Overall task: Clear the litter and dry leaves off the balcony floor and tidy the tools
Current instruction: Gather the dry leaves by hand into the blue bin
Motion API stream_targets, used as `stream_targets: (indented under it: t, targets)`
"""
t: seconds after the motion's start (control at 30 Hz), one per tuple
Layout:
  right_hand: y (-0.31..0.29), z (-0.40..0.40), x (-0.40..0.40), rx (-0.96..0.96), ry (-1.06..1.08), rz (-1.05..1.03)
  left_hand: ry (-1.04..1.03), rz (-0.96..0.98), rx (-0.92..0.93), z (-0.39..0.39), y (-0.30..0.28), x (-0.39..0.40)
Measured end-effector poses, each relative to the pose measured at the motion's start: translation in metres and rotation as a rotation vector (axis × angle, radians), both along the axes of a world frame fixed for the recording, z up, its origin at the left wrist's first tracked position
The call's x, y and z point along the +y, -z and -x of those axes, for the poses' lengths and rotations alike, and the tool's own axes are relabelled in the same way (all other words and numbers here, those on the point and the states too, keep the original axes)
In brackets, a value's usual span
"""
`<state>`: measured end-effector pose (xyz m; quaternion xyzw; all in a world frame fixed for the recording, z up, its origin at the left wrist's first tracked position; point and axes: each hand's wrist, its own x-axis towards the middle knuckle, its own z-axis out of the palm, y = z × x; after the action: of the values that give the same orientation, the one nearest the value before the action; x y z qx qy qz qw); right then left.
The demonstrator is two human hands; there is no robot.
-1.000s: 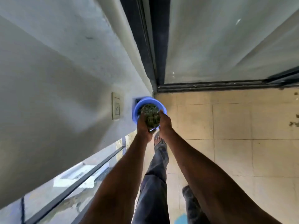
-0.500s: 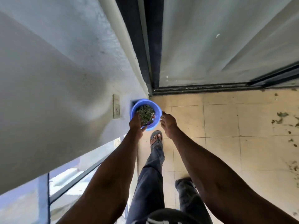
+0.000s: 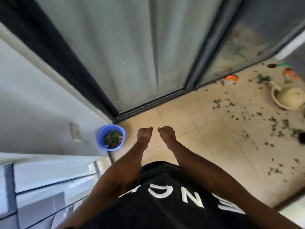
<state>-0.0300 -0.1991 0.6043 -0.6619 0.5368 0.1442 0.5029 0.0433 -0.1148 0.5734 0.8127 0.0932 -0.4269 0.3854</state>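
A blue bucket stands on the tiled balcony floor in the corner where the pale wall meets the sliding glass door, and dark green leaf litter lies heaped inside it. Just right of the bucket, both arms reach forward with neither hand touching it: the left hand and the right hand hang side by side, fingers pointing down and loosely relaxed, holding nothing. Well to the right of the bucket, dry leaves lie scattered over the tiles. Farther from the bucket, beyond those leaves, sit a cream watering can and two orange items, too blurred to identify, near the door track. A wall socket sits on the wall left of the bucket.
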Motion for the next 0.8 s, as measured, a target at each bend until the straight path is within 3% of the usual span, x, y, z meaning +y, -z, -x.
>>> stream_targets:
  t: [0.2,0.4,0.5,0.8]
  targets:
    - [-0.01,0.172,-0.084,0.06,0.165,0.082,0.692,-0.084,-0.18,0.136,-0.01,-0.11]
    - [-0.021,0.328,-0.129,0.099,0.581,0.175,1.258,-0.043,-0.326,0.273,-0.028,-0.208]
    - [-0.022,0.383,-0.137,0.119,0.799,0.19,1.431,0.002,-0.364,0.329,-0.031,-0.241]
    - [-0.003,0.49,-0.189,0.152,1.172,0.221,1.757,0.048,-0.323,0.447,-0.016,-0.336]
